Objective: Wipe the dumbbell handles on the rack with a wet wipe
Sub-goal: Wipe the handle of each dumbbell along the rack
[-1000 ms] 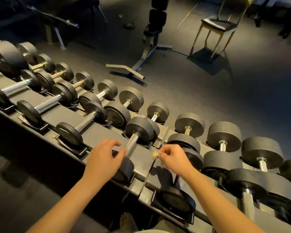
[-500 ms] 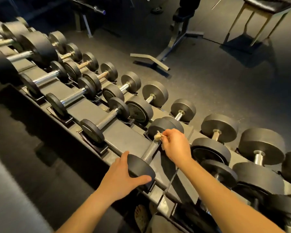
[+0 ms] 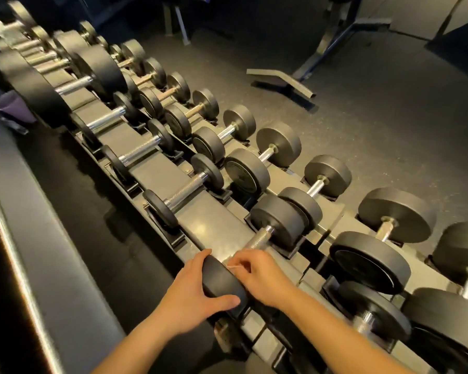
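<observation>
The person's left hand (image 3: 196,296) grips the near head (image 3: 223,284) of a black, round-headed dumbbell (image 3: 277,222) with a knurled steel handle (image 3: 257,239). The thumb lies along the head's lower edge and the fingers curl over its top. This dumbbell lies across the front tier of the long grey metal rack (image 3: 214,220), its near head at the rack's front edge and its far head toward the second tier. The right hand (image 3: 260,276) sits just beside the near head, over the handle's near end, with its fingers curled down around the bar. They pinch a pale wet wipe (image 3: 233,266), of which only a thin sliver shows between the knuckles and the head. The rest of the wipe is hidden under the hand, so how much of it touches the handle cannot be told. The far stretch of the handle is bare and shiny. More black dumbbells with steel handles (image 3: 184,188) fill both tiers to the left and right, the farthest ones blurred. A purple object (image 3: 14,106) sits at the rack's far left end. On the dark speckled rubber floor (image 3: 389,136) beyond the rack stands the grey metal foot of a bench frame (image 3: 281,80).
</observation>
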